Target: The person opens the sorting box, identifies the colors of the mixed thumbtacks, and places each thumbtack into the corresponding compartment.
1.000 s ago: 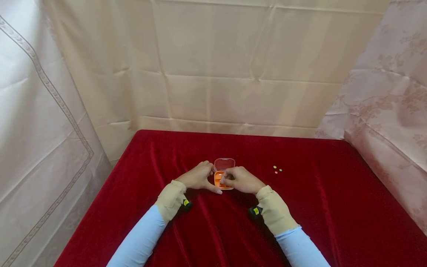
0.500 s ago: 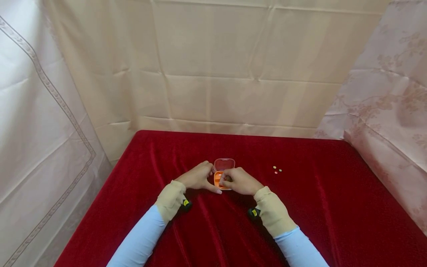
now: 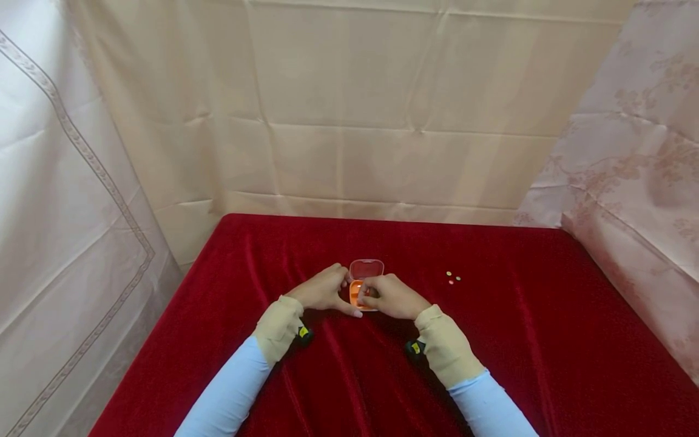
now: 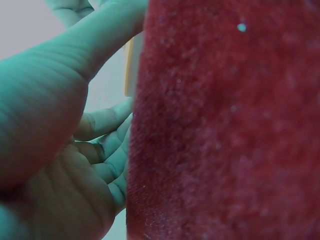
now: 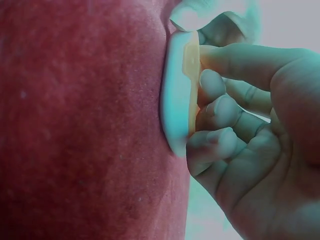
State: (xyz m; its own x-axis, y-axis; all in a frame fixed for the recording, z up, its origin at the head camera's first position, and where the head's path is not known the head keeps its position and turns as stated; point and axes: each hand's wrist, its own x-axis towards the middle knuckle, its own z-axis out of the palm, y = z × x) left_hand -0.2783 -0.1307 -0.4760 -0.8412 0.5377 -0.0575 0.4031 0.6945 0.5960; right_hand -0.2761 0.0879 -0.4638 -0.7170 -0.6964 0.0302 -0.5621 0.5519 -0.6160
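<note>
A small orange box (image 3: 355, 291) with inner compartments and a white outside (image 5: 176, 95) lies on the red cloth, its clear lid (image 3: 367, 269) folded back on the far side. My left hand (image 3: 326, 290) holds the box from the left, thumb at the near edge and fingers by the far corner. Over the right half of the box is my right hand (image 3: 394, 296), fingers bent and tips dipping inside. Those fingertips hide part of the compartments; I cannot tell whether they pinch something. In the right wrist view the curled fingers lie along the orange rim (image 5: 193, 107).
Three small round pieces lie to the right on the cloth: a yellowish one (image 3: 449, 274), a greenish one (image 3: 458, 278) and a pink one (image 3: 451, 282). A red velvet cloth (image 3: 262, 243) covers the table. Pale curtains (image 3: 349, 121) hang behind and at both sides.
The right hand has shifted slightly left and nearer, with its fingertips staying in the box. The left hand keeps its place around the box, and the three round pieces stay put.
</note>
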